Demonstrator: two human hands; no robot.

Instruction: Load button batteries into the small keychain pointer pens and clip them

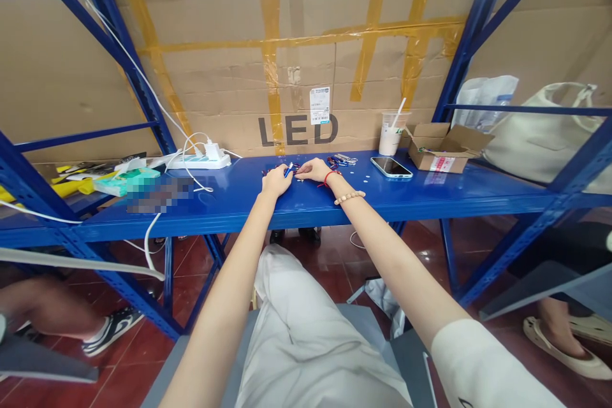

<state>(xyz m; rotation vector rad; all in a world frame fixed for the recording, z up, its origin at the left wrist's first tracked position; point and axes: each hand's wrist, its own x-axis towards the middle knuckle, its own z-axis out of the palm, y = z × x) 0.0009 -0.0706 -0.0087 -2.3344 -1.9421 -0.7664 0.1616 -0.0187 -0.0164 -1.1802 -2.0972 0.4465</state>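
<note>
Above the blue shelf top (229, 194), my left hand (277, 181) is closed round a small blue and white piece (288, 170) that sticks up by the thumb. Close to its right, my right hand (313, 170) has its fingertips pinched together; what they hold is too small to make out. Small dark red and blue pieces lie behind and beside the hands, partly hidden by them. A little pile of small metal and coloured items (343, 160) rests behind my right hand.
On the right stand a phone (391, 167), a cup with a straw (391, 139) and an open carton (442, 148). On the left lie a power strip (203, 160) and a teal packet (125, 181). Cardboard (215, 89) closes the back. People's legs show at both sides.
</note>
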